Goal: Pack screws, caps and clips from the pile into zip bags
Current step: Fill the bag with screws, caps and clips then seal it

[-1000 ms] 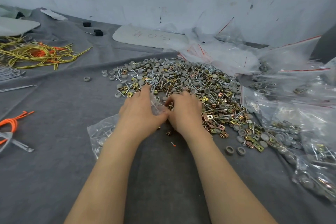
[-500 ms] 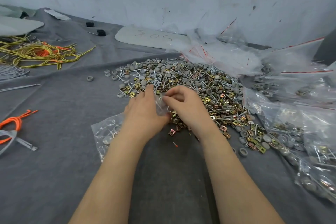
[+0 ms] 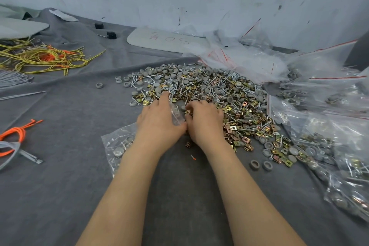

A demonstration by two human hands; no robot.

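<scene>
A heap of silver screws, grey round caps and brass-coloured clips (image 3: 219, 94) sprawls over the grey cloth-covered surface (image 3: 69, 126), straight ahead of the person and spreading off to the right. A small clear plastic zip bag (image 3: 117, 146), already carrying a few caps and screws, lies flat under the left wrist. Its long axis runs from the near left up toward the heap, so its mouth stands raised between the two hands.

The left hand (image 3: 159, 120) grips that raised mouth, thumb side against the plastic and forefinger reaching out to the heap's near edge. The right hand (image 3: 205, 122) rests on the heap's near edge with its fingers curled down among the clips. Whether it has pieces pinched cannot be told, as the fingertips are buried.

What counts for the next move is that the bag's mouth lies just to the left of the right hand, almost touching its thumb, while the heap lies under and beyond it. The right hand is thus the nearer one for picking, and a short sideways carry should reach the bag.

Filled zip bags (image 3: 329, 146) lie heaped at the right.
</scene>
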